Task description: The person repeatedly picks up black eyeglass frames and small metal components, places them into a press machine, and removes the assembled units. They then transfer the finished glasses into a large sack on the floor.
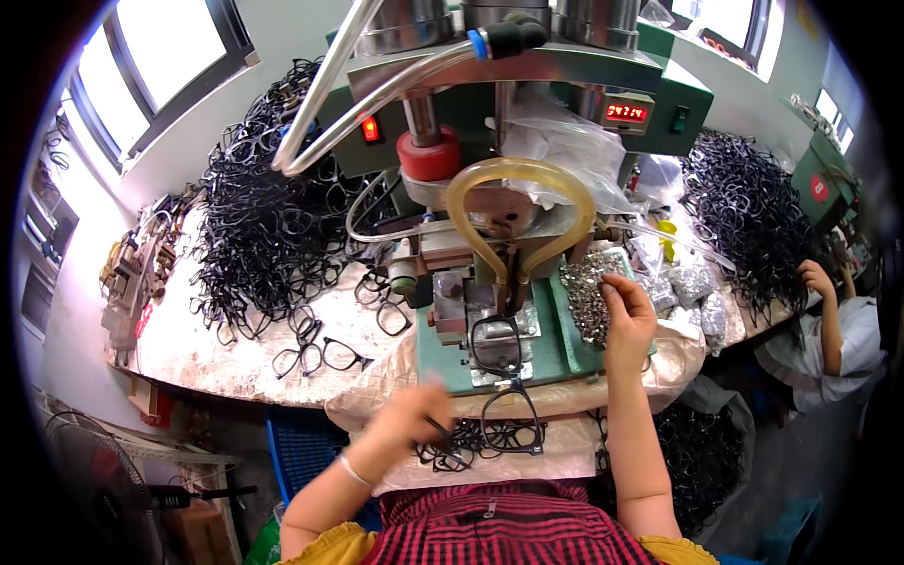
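The green metal press machine [508, 141] stands at the middle of the mottled white tabletop [217, 353], and everything here sits around it. On its green base plate one black plastic eyeglass frame front [495, 344] lies flat in the steel fixture, right under the looped yellowish rubber hose [520, 202].

Just below the machine's front edge, the left hand [414, 414] is blurred; its grip is clenched around a thin black eyeglass frame [450, 443], part of a small heap of black frames [490, 435] lying on the cloth-covered lap edge there.

To the right of the fixture, the right hand [626, 315] is raised beside a pile of small silvery metal parts [589, 292]. Its fingers are pinched together at the tips; whether a part sits between them is too small to tell.

Left of the machine rises a big tangled mound of black frames [268, 207], with a few loose ones [320, 353] below it. Far right of the machine, another person's hand [817, 280] touches a second black mound [749, 217].
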### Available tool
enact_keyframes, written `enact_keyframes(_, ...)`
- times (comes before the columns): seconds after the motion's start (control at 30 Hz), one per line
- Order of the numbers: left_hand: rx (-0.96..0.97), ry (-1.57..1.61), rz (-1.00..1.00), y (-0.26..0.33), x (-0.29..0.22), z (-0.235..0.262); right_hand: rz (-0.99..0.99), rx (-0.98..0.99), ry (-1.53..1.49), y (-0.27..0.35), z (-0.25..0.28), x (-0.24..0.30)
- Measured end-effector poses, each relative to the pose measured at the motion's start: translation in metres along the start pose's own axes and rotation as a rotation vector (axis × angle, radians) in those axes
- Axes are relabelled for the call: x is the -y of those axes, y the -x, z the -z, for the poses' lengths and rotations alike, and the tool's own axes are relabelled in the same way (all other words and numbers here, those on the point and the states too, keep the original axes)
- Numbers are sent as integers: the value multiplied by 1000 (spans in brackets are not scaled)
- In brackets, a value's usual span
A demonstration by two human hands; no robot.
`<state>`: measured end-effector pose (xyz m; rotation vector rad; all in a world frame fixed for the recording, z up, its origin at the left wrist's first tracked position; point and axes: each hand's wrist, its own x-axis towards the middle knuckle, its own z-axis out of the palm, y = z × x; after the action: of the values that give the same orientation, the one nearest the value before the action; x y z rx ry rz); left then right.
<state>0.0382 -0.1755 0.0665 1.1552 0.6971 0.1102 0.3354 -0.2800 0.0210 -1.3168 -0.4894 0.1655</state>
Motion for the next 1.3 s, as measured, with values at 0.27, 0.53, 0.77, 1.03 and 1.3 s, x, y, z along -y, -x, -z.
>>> enact_keyframes(0.27, 230, 479, 165, 21, 29, 18, 50, 115, 230, -8, -10, 0)
enact_keyframes(0.53, 175, 211, 21, 46, 100, -19, 114, -16, 499, 36, 54, 10)
enact_keyframes(0.77, -520, -431, -537, 1, 15, 23, 371, 330, 298, 26, -44, 66)
enact_keyframes(1.03, -408, 263, -707, -34, 10, 48, 64, 301, -114, 41, -69, 46)
enact_keyframes(1.3, -474, -373, -1364, -13, -121, -31, -151, 371, -374, 54, -78, 71)
